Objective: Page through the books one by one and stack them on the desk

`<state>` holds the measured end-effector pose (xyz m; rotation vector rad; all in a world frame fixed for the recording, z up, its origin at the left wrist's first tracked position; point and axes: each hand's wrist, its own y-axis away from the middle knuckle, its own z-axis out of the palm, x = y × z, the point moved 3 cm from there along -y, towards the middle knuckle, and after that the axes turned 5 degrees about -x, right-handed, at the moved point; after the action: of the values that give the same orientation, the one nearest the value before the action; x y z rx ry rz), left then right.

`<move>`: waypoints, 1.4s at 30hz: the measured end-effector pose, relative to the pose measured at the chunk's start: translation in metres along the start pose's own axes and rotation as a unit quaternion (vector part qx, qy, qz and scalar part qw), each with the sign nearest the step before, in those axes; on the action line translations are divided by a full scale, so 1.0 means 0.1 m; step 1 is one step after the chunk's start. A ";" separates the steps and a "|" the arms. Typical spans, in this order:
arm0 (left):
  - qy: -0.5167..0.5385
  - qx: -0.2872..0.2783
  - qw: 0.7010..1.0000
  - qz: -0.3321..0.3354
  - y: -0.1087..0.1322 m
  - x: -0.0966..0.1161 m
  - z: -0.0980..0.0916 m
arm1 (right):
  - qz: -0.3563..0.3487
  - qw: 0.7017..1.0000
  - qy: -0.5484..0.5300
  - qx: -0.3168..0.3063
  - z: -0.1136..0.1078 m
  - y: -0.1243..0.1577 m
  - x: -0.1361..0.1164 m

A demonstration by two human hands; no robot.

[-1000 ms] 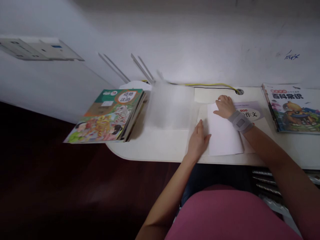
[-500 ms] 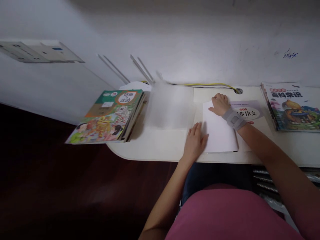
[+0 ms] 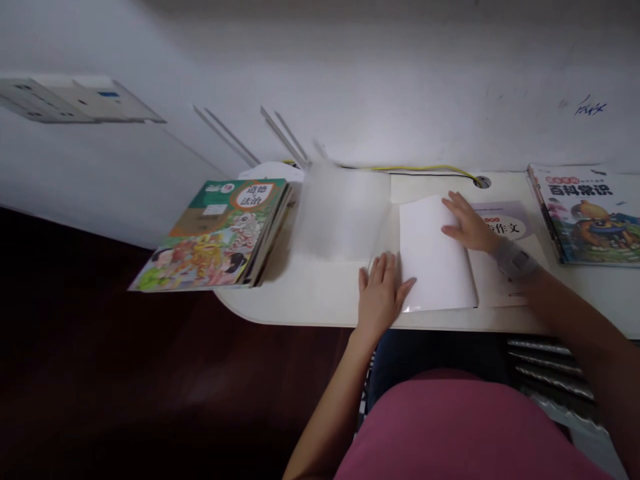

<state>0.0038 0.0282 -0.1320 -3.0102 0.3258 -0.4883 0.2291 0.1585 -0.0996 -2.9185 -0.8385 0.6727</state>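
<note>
On the white desk lies a booklet with a purple-and-white cover (image 3: 505, 260) bearing Chinese characters. Over its left part is a blank white flap or page (image 3: 435, 260); a shiny spot at its lower corner looks like clear plastic. My left hand (image 3: 379, 297) rests flat at the left edge of this white sheet, fingers stretched and thumb apart. At the sheet's upper right edge is my right hand (image 3: 467, 223), fingers extended and thumb apart, partly over the booklet's cover. I cannot tell whether its fingertips press on the sheet.
Left of my hands is a blurred, translucent pale sheet or stack (image 3: 343, 210). Farther left, a stack of textbooks (image 3: 215, 233) overhangs the desk's (image 3: 305, 300) rounded end. Picture books (image 3: 593, 213) lie at the right. A yellow cable (image 3: 425, 168) runs along the wall into a hole.
My right hand has slid right and slightly down, off the white sheet's top to its right edge. My left hand has shifted a little left and down. The sheet's left edge has moved slightly left.
</note>
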 end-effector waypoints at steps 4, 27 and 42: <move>0.033 0.013 0.999 0.008 0.00 -0.06 0.01 | -0.001 0.999 -0.003 -0.038 0.19 0.32 0.05; 0.083 0.000 0.996 -0.028 0.00 -0.18 -0.02 | 0.089 0.993 0.067 -0.037 0.31 0.24 -0.06; 0.091 0.019 0.996 -0.006 0.00 -0.17 0.01 | -0.043 0.982 0.166 -0.082 0.48 0.69 -0.50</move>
<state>-0.0113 0.0324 -0.1385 -2.9387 0.3049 -0.7622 0.2061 0.0697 -0.1334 -2.9879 -1.0110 0.1080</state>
